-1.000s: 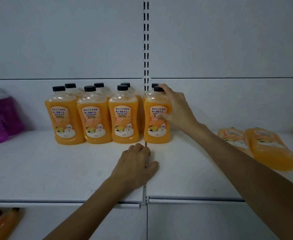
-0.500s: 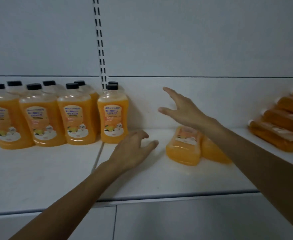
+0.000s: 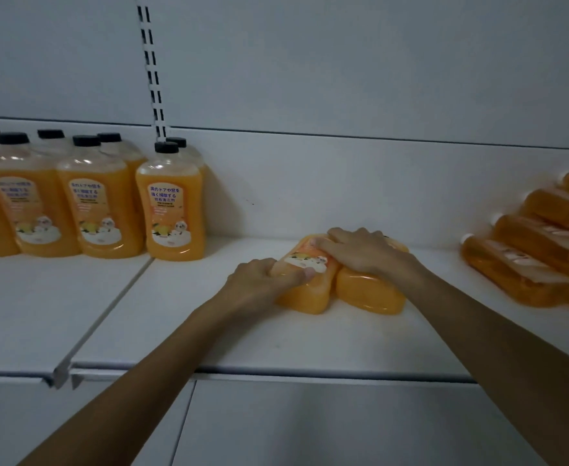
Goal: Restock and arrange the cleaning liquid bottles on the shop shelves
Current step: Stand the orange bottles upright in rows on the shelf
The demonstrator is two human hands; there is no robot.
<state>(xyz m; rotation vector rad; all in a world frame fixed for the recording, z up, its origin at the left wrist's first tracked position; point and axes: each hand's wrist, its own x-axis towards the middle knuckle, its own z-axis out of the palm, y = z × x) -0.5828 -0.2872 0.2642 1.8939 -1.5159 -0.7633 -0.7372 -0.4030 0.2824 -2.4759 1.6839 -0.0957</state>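
Two orange cleaning liquid bottles lie flat side by side on the white shelf (image 3: 310,344). My left hand (image 3: 262,280) grips the left lying bottle (image 3: 306,294) at its lower left side, thumb across its label. My right hand (image 3: 367,253) rests over the upper parts of both, fingers on the left bottle's label and palm covering the right lying bottle (image 3: 370,294). Several upright orange bottles with black caps stand in rows at the left; the nearest one (image 3: 172,210) is by the shelf joint.
A stack of orange bottles (image 3: 538,257) lies on its side at the right end of the shelf. A slotted upright rail (image 3: 152,72) runs up the back wall. The shelf's front edge (image 3: 276,375) has a gap at the joint on the left.
My view swung right from the upright row. Both hands left the standing bottle and shelf and came down onto the two lying bottles, the left one closing on the left bottle.
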